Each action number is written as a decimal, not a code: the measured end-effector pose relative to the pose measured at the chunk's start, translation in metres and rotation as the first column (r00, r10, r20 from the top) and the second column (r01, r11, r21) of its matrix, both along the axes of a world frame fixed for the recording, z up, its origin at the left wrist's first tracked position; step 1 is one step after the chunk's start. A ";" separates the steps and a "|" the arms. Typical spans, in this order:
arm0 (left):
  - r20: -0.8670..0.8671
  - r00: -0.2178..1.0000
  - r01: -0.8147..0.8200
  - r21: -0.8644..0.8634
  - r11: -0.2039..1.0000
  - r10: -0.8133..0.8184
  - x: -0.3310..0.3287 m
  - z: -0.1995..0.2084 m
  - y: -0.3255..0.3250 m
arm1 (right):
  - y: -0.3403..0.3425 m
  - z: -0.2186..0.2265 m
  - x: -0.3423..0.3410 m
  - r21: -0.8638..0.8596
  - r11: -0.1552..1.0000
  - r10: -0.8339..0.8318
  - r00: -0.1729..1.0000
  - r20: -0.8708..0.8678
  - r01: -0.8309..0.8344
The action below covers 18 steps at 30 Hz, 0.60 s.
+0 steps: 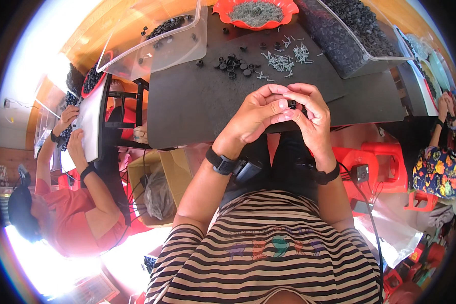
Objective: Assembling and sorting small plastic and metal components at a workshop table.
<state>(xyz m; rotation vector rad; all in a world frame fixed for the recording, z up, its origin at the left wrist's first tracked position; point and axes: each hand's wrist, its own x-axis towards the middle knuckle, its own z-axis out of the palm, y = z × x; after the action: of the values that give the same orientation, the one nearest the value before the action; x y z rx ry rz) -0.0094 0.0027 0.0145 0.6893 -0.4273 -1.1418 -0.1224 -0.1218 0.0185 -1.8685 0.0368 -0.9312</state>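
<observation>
Two bare hands meet over the near edge of a dark table (187,111), with a small black piece (292,104) between them. The right hand (314,116) pinches it with thumb and finger. The left hand (256,116) has its thumb and fingertips close together on the piece, too. Fingers hide most of it, so I can't tell its whole shape.

Past the hands, a bunch of black caps (230,63) lies loose. To its right are shiny metal pins (280,63), some in heaps, some alone. Both lie between the hands and a wavy red bowl (234,21) full of grey pins. A big clear box (347,71) stands on the right, packed with black bits. Another clear bin (190,53) is on the left, with fewer.

The table top is flat. Low on the left is an open cardboard carton (180,167) with a plastic bag (159,195) inside. Red stools (385,152) stand on the right. Farther left, a person in a red shirt (86,218) sits by a white table (90,137).
</observation>
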 end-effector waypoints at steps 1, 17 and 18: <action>0.009 1.000 -0.007 -0.005 1.000 0.007 0.000 -0.002 0.000 | -0.001 0.001 0.000 0.000 1.000 0.000 1.000 0.001 0.000; 0.297 0.955 -0.063 0.120 0.991 0.024 -0.002 -0.002 0.002 | -0.002 -0.011 -0.005 -0.034 0.993 -0.108 0.991 0.085 0.111; 0.297 0.955 -0.061 0.121 0.991 0.023 -0.001 0.000 0.003 | -0.003 -0.013 -0.005 0.021 0.997 -0.081 0.995 0.063 0.080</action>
<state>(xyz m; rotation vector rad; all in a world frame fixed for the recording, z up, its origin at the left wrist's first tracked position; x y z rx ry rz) -0.0107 0.0059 0.0147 0.9845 -0.5918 -1.0349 -0.1278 -0.1246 0.0056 -1.8302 0.0820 -1.0423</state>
